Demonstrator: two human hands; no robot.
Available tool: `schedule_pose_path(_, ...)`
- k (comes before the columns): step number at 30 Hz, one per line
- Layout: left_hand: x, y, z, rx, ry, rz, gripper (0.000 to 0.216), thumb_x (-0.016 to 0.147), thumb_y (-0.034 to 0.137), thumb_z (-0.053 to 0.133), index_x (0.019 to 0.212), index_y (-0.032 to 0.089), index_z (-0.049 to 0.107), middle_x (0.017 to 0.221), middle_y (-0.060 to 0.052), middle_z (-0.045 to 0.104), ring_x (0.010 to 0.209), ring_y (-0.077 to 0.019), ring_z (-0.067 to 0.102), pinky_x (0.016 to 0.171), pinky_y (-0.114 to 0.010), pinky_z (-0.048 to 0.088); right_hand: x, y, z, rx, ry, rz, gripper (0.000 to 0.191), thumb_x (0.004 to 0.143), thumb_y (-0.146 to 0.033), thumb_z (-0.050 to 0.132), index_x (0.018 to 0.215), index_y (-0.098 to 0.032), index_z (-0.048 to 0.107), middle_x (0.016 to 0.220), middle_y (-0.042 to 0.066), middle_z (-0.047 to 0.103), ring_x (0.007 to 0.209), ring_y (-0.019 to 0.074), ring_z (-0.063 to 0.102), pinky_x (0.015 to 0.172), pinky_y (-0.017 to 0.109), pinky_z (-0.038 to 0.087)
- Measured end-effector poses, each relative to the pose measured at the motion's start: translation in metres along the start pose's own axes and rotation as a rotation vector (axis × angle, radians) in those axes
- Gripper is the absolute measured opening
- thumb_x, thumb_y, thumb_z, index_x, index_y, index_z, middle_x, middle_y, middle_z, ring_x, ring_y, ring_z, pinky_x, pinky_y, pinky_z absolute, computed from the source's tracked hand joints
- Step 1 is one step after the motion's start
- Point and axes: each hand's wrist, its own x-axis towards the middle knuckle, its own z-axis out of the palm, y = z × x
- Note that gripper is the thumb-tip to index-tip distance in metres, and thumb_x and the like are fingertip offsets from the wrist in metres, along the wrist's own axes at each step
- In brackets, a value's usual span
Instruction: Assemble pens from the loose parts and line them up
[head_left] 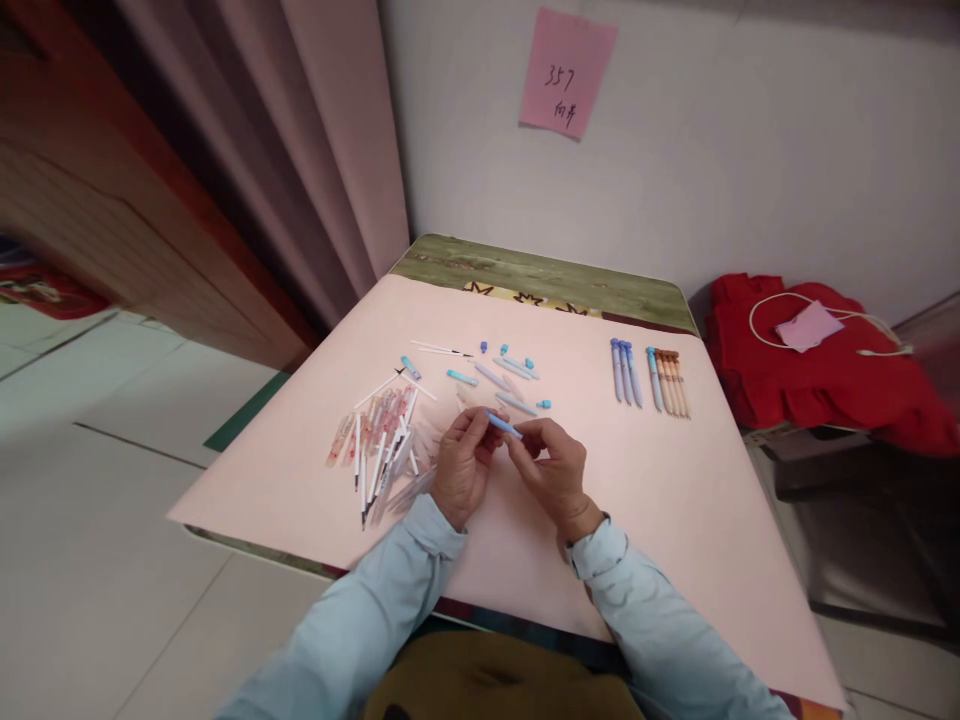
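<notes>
Between my two hands is a small blue pen barrel [504, 425], held above the paper-covered table. My left hand [466, 462] pinches its left end, and my right hand [553, 468] pinches its right end. Just beyond my hands lie loose pale pen barrels [517, 403] and small blue caps [544, 405]. Left of my left hand spreads a pile of white refills [379, 462] and clear plastic tubes [403, 470]. Two bright blue pen parts [463, 378] rest behind the pile.
At the table's right, blue pens [625, 372] and brown-topped pens [673, 382] lie in neat rows. Pink paper [675, 520] covers the table [600, 270]. A red cloth-covered seat [810, 390] with a white cable stands to the right; a wall is behind, a curtain [315, 130] left.
</notes>
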Motion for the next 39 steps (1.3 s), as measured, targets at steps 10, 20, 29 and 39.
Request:
schedule_pose_path(10, -0.008, 0.002, -0.008, -0.104, -0.006, -0.196, 0.018, 0.074, 0.023, 0.08, 0.084, 0.013, 0.07, 0.083, -0.004, 0.071, 0.069, -0.0087, 0.063, 0.061, -0.017, 0.05, 0.001, 0.003, -0.01, 0.069, -0.059, -0.041, 0.014, 0.085, -0.031, 0.065, 0.09, -0.018, 0.066, 0.069, -0.001, 0.063, 0.057, 0.0097, 0.055, 0.057, 0.022, 0.047)
schedule_pose_path(20, -0.018, 0.008, -0.005, -0.057, -0.431, -0.526, 0.021, 0.077, 0.023, 0.078, 0.089, 0.01, 0.066, 0.08, -0.008, 0.072, 0.057, -0.0094, 0.064, 0.052, -0.016, 0.051, 0.021, 0.028, 0.002, -0.383, -0.202, 0.193, 0.012, 0.088, -0.033, 0.064, 0.085, -0.026, 0.073, 0.083, -0.002, 0.069, 0.069, 0.0103, 0.06, 0.06, 0.022, 0.038)
schedule_pose_path(29, -0.015, 0.008, -0.008, -0.057, -0.497, -0.518, 0.019, 0.078, 0.022, 0.075, 0.089, 0.01, 0.065, 0.085, -0.011, 0.073, 0.06, -0.0121, 0.066, 0.055, -0.02, 0.053, 0.038, 0.023, 0.029, -0.762, -0.46, 0.254, 0.028, 0.096, -0.04, 0.05, 0.088, -0.025, 0.073, 0.092, 0.002, 0.068, 0.08, 0.013, 0.063, 0.057, 0.024, 0.032)
schedule_pose_path(39, -0.014, 0.01, -0.006, -0.132, -0.31, -0.47, 0.021, 0.082, 0.026, 0.071, 0.096, 0.012, 0.064, 0.079, -0.008, 0.072, 0.058, -0.0106, 0.065, 0.051, -0.016, 0.05, 0.045, 0.011, 0.033, -0.902, -0.592, 0.294, 0.029, 0.098, -0.036, 0.043, 0.093, -0.022, 0.068, 0.092, 0.005, 0.067, 0.071, 0.0149, 0.065, 0.055, 0.025, 0.031)
